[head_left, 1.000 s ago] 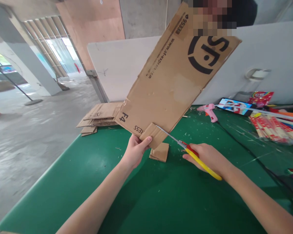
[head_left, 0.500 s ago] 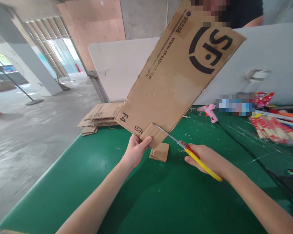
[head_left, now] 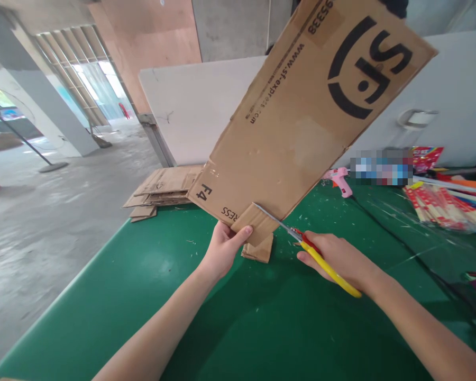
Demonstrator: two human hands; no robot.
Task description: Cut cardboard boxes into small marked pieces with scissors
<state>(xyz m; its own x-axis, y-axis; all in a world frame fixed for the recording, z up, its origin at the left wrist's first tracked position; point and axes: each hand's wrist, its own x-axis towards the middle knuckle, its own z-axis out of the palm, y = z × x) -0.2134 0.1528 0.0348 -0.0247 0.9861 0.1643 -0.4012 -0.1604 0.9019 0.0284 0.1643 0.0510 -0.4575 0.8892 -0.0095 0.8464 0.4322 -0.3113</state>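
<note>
My left hand (head_left: 226, 246) grips the lower edge of a large printed cardboard sheet (head_left: 285, 121), its thumb pressing a small cardboard piece (head_left: 256, 225) flat against the sheet's face. The sheet is held up tilted, its far end rising to the upper right. My right hand (head_left: 333, 259) is closed around scissors (head_left: 329, 270) with yellow and red handles. One scissor blade lies across the sheet's front along the small piece's upper edge; the other blade is hidden. Beneath the sheet, more small cardboard pieces (head_left: 257, 251) lie on the green table.
A cardboard stack (head_left: 168, 185) sits at the table's far left edge. On the right are a pink glue gun (head_left: 341, 181) with its cord, and packaged sticks (head_left: 440, 203). A white partition (head_left: 198, 111) stands behind the green table (head_left: 115, 288).
The cardboard sheet has come closer and shifted right and up, with the small piece and left hand moving slightly right. The scissors have stayed nearly in place, lying along the small piece.
</note>
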